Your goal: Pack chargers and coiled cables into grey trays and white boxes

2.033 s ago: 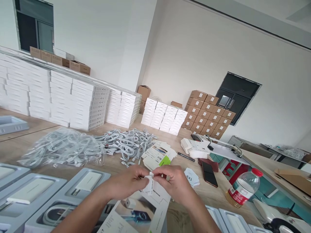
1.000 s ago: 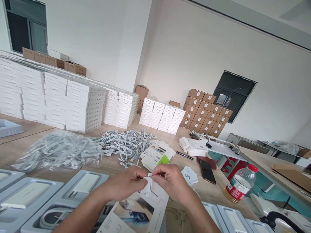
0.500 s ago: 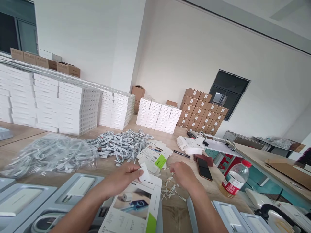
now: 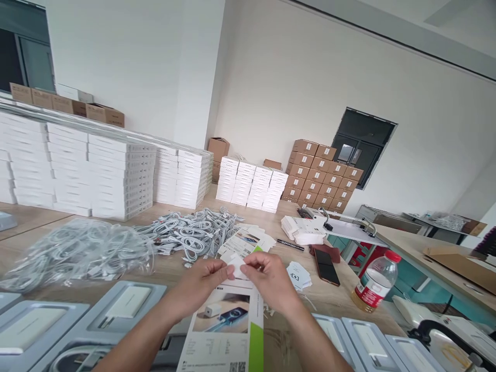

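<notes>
My left hand (image 4: 211,279) and my right hand (image 4: 269,276) meet in front of me, each with thumb and fingers closed on a small white paper piece (image 4: 237,267). Whether this piece is loose or a flap of the carton cannot be made out. Just below lies the white printed carton (image 4: 222,336), showing a charger and phone picture and a green corner. Its upper end is partly covered by my hands. Behind them are more flat printed cartons (image 4: 248,240). A small stack of white cards (image 4: 298,276) lies right of my right hand.
Coiled cables (image 4: 194,232) and a plastic bag of cables (image 4: 83,253) lie at left. Grey trays with white devices (image 4: 127,305) flank me. A pen (image 4: 290,245), phone (image 4: 326,267) and bottle (image 4: 375,284) are at right. White box stacks (image 4: 116,175) stand behind.
My right hand has moved left from the scattered pale strips to the white paper piece beside my left hand. The carton has shifted slightly right, and the white card stack has come into view.
</notes>
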Demonstrator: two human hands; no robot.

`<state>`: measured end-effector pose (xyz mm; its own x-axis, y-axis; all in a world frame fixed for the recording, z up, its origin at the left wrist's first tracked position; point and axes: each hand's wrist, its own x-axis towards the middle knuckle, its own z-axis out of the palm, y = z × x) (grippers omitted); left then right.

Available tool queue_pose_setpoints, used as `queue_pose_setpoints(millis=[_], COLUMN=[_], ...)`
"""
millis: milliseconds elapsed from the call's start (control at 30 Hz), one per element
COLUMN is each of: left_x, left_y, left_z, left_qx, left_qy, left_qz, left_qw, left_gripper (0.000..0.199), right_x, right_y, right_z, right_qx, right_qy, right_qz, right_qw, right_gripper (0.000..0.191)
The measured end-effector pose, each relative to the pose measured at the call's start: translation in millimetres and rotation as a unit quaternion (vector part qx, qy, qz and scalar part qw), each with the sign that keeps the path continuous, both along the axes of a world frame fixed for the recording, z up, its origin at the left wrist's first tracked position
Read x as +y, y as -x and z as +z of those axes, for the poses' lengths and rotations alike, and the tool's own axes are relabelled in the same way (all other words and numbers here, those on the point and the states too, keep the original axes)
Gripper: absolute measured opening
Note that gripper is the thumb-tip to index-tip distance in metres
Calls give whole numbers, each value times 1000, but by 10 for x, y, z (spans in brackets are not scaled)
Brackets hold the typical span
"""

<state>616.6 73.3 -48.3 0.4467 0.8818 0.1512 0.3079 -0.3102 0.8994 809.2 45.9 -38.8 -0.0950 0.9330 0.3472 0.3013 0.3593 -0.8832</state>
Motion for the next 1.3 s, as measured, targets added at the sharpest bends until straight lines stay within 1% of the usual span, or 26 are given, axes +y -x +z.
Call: queue_pose_setpoints(millis=[100, 133, 200, 233, 267, 300, 367, 433, 500, 600, 700, 800, 967, 1067, 1200, 1300], left_x=[8, 13, 20, 20, 16, 10, -7, -22, -28, -22, -8, -1, -1, -6, -26, -42], left_y=[30, 39, 50, 52, 52, 51, 48, 51, 59, 74, 83, 82, 61, 43, 44, 61], left_z=[-13, -17, -18, -12, -2, 11, 37, 55, 58, 40, 18, 13, 35, 41, 38, 46], left_qx=[-41, -67, -110, -123, -132, -140, -161, -179, -190, -207, -216, -225, -227, -216, -195, -194], left_qy=[34, 51, 82, 93, 101, 107, 116, 121, 125, 130, 127, 127, 103, 74, 25, 18], left_qz=[8, 14, 39, 47, 45, 33, -7, -25, -19, -31, -33, -24, -7, 6, 1, -6], left_qw=[999, 996, 990, 987, 985, 984, 980, 976, 974, 969, 968, 966, 968, 974, 980, 981], left_gripper=[37, 43, 61, 66, 65, 58, 39, 27, 23, 22, 19, 19, 19, 18, 18, 17], right_x=[25, 26, 21, 16, 10, 6, 1, 2, 4, 4, 4, 9, 9, -14, -57, -64], right_y=[-144, -177, -200, -192, -175, -153, -110, -84, -81, -97, -99, -78, -54, -42, 12, 37], right_z=[35, 46, 54, 50, 41, 28, -1, -24, -33, -32, -41, -63, -69, -50, -38, -38], right_qx=[-31, -49, -93, -118, -143, -167, -208, -240, -263, -282, -303, -327, -359, -366, -377, -358], right_qy=[-34, -49, -88, -113, -140, -168, -223, -268, -302, -346, -383, -400, -394, -396, -394, -392], right_qz=[-43, -48, -43, -36, -32, -32, -42, -49, -41, -24, -33, -52, -60, -68, -101, -108], right_qw=[998, 996, 991, 986, 979, 971, 952, 932, 915, 894, 872, 855, 844, 840, 832, 840], right_gripper=[9, 9, 9, 10, 11, 13, 15, 17, 19, 20, 20, 20, 20, 21, 24, 25])
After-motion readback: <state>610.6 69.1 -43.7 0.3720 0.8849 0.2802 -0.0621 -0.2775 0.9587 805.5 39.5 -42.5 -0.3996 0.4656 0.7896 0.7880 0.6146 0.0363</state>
